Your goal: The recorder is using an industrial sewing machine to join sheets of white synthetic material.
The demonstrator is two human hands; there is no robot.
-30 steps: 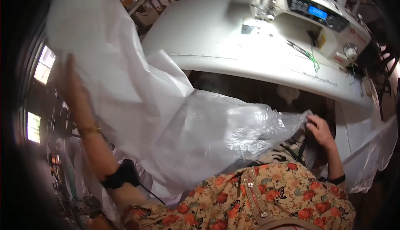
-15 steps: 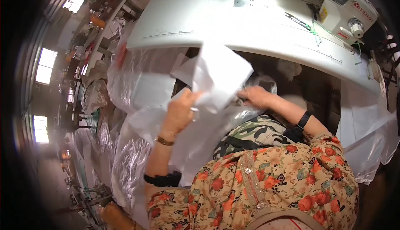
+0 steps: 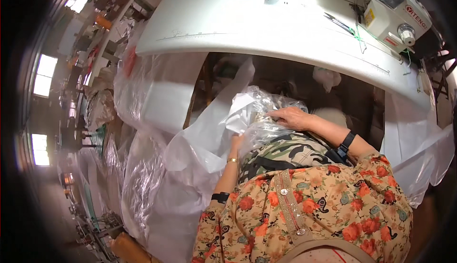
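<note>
A person appears to be gathering clear plastic (image 3: 261, 102) over their lap (image 3: 290, 151), near side of a white surface (image 3: 209, 20). Right hand (image 3: 293, 118): fingers narrow, touching plastic; left hand (image 3: 236, 142): fingers hidden, cannot tell. Next seems to call for steadying folds.

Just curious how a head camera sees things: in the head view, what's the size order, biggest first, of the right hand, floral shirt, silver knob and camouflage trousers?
1. Floral shirt
2. Camouflage trousers, partly covered
3. Right hand
4. Silver knob
</note>
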